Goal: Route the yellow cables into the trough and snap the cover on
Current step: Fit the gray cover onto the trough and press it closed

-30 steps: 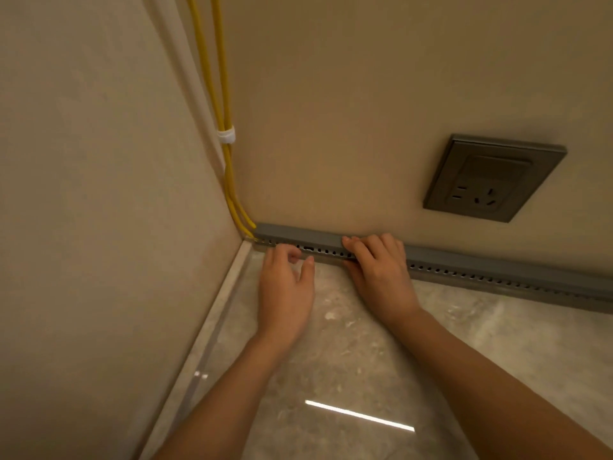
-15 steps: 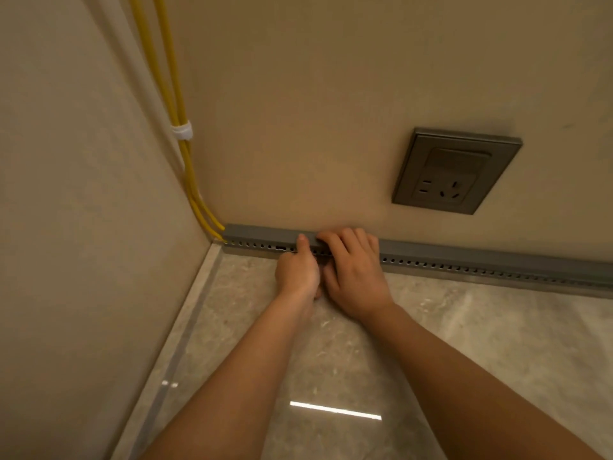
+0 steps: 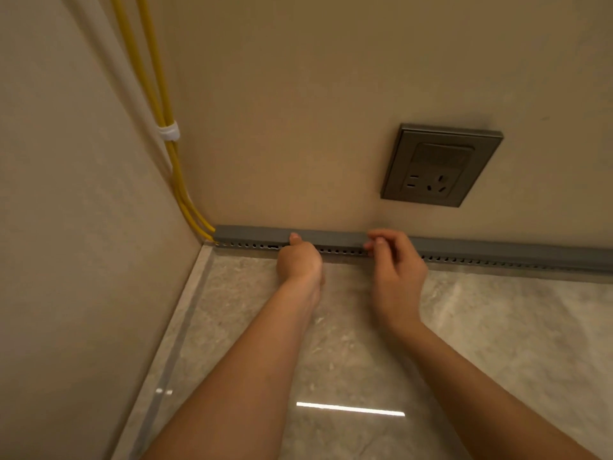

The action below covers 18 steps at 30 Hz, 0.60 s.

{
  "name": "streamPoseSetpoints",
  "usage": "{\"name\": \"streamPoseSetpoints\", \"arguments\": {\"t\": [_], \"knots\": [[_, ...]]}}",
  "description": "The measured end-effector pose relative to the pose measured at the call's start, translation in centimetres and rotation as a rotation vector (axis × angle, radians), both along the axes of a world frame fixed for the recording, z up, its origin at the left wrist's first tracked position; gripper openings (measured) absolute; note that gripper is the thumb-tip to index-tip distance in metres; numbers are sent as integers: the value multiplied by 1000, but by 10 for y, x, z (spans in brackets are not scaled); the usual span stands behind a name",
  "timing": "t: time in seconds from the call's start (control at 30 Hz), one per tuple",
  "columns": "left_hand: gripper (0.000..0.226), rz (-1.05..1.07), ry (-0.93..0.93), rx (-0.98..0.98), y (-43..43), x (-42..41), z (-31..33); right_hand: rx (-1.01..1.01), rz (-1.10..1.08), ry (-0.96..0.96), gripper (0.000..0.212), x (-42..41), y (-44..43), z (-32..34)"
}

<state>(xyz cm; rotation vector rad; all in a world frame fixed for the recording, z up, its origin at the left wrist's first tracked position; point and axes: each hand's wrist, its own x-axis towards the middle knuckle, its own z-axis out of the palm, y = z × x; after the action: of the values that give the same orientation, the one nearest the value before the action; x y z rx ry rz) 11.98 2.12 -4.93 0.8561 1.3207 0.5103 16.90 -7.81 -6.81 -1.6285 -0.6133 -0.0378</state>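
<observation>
Two yellow cables [image 3: 156, 78] run down the wall corner, held by a white clip [image 3: 169, 132], and enter the left end of a grey perforated trough [image 3: 497, 259] lying along the foot of the wall. A grey cover [image 3: 338, 237] sits on top of the trough. My left hand [image 3: 300, 263] is curled into a fist against the trough front, its thumb pressing on the cover's top. Further right, my right hand [image 3: 396, 267] pinches the cover's front edge with curled fingertips. Inside the trough the cables are hidden.
A grey wall socket [image 3: 441, 166] is set in the back wall above and right of my hands. The side wall [image 3: 83, 227] closes the space on the left. A glossy marble floor [image 3: 514, 343] spreads below the trough.
My hands, side by side on the cover half a second ago, have separated: the right slid to the right along it, and its flat fingers have curled into a pinch.
</observation>
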Motion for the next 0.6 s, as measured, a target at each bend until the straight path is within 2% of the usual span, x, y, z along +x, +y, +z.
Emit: {"name": "streamPoseSetpoints", "arguments": {"t": [0.1,0.23,0.3,0.43,0.6], "knots": [[46,-23,15,-69,2,1,2,-4,34,536,33,18,-19,10],[45,-76,39,-46,1,-3,6,-39,210,1171,38,41,-42,22],[44,-94,33,-37,2,-4,6,-52,262,1277,40,49,-45,29],[42,-132,39,-8,4,-4,3,-144,300,1330,45,56,-33,37],[40,-177,19,-47,10,-6,4,-144,238,1353,30,53,-15,38]]}}
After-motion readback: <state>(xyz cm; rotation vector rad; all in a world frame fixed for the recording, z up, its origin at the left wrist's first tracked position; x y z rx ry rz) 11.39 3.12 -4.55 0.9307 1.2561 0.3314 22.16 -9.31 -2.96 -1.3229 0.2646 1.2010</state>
